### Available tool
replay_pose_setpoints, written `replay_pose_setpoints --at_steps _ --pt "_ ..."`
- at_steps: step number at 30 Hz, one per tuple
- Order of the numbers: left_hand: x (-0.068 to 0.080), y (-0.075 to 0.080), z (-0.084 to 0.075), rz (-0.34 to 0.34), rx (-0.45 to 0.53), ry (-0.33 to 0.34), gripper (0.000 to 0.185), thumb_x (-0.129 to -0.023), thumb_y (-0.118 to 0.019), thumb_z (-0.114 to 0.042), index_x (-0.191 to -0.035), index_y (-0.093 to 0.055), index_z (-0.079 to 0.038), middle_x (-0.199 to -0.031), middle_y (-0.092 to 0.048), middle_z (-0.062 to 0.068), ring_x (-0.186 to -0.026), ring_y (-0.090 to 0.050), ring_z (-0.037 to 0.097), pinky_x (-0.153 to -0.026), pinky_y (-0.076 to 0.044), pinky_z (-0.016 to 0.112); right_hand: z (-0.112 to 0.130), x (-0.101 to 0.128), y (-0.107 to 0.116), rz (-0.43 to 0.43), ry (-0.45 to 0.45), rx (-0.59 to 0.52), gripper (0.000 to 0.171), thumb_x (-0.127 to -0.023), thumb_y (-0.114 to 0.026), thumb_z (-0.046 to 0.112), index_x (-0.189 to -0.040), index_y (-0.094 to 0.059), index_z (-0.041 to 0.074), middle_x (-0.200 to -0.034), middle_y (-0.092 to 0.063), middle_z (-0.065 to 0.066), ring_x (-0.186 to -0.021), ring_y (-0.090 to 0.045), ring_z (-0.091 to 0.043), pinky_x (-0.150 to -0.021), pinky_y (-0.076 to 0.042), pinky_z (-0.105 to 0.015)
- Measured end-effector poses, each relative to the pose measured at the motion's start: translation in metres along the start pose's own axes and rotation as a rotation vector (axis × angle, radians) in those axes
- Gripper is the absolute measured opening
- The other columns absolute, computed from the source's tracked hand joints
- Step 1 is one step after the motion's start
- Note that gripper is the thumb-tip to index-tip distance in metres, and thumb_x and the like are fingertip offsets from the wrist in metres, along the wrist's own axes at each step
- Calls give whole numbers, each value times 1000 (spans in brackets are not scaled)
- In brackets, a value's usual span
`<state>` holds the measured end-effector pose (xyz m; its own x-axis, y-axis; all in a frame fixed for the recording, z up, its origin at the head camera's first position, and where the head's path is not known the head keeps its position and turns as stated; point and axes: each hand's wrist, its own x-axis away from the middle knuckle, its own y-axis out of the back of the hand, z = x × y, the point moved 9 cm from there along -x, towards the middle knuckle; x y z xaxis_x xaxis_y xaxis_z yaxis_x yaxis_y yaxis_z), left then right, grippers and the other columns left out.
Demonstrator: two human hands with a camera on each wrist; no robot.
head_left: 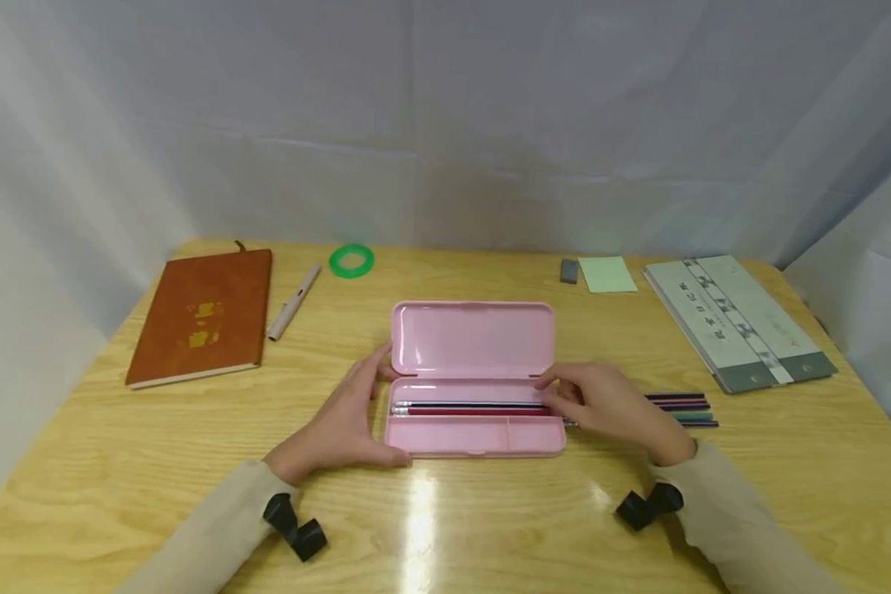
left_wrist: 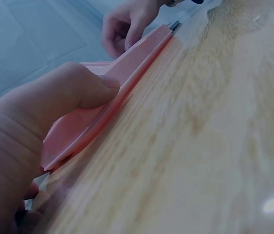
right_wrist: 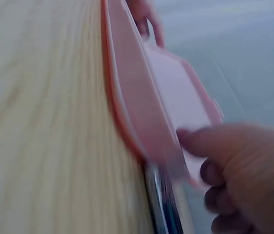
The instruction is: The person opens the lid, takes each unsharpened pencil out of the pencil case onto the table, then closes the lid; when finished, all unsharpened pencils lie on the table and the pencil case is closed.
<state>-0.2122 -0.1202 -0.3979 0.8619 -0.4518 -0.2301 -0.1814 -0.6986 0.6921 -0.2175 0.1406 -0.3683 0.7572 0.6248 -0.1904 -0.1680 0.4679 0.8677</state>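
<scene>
A pink pencil case lies on the table with its lid raised at the back. Several pencils, dark and red, lie lengthwise in its rear compartment. My left hand grips the case's left end, thumb along the front edge and fingers round behind. At the right end, my right hand has its curled fingers over the tips of the pencils. Whether it pinches one is hidden. Beyond that hand, several more dark and green pencils lie on the table, partly covered by it.
A brown notebook, a pale pen and a green tape ring lie at the left and back. Toward the back right are a grey eraser, a light green note pad and a grey-green notebook.
</scene>
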Motion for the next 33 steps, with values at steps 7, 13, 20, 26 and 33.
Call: replay_pose_setpoints --at_steps 7,13,20,26,33 --pt "-3 -2 -3 16 4 8 137 -44 -91 -43 -153 -16 -7 -119 -52 6 -93 -43 15 -81 -42 30 14 -23 -19 108 -48 143 14 -88 -68 17 -100 -73 13 -88 -72 4 -71 -58 -2 -66 -48 -24" --pt "-5 -1 -3 21 1 17 137 -45 -91 -42 -153 -15 -6 -120 -52 4 -93 -43 14 -81 -41 30 24 -33 -21 105 -70 256 12 -86 -70 18 -95 -74 11 -86 -72 1 -71 -61 -7 -68 -51 -29" --pt "-5 -3 -2 19 0 12 138 -45 -91 -43 -153 -15 -7 -120 -51 4 -93 -43 14 -80 -42 30 32 -39 -21 30 -14 321 8 -86 -71 19 -80 -67 16 -71 -65 8 -60 -52 -3 -58 -46 -24" --pt "-4 -3 -2 15 2 4 137 -45 -91 -42 -153 -15 -7 -119 -51 3 -92 -42 13 -80 -41 29 27 -29 -12 11 -51 232 7 -89 -68 17 -90 -67 10 -75 -65 4 -62 -50 -5 -61 -47 -25" --pt "-2 -2 -1 2 6 15 137 -44 -92 -41 -153 -15 -8 -120 -51 4 -93 -43 14 -80 -42 30 1 26 24 -153 -32 183 10 -84 -70 6 -92 -67 12 -62 -50 13 -54 -34 5 -50 -34 -18"
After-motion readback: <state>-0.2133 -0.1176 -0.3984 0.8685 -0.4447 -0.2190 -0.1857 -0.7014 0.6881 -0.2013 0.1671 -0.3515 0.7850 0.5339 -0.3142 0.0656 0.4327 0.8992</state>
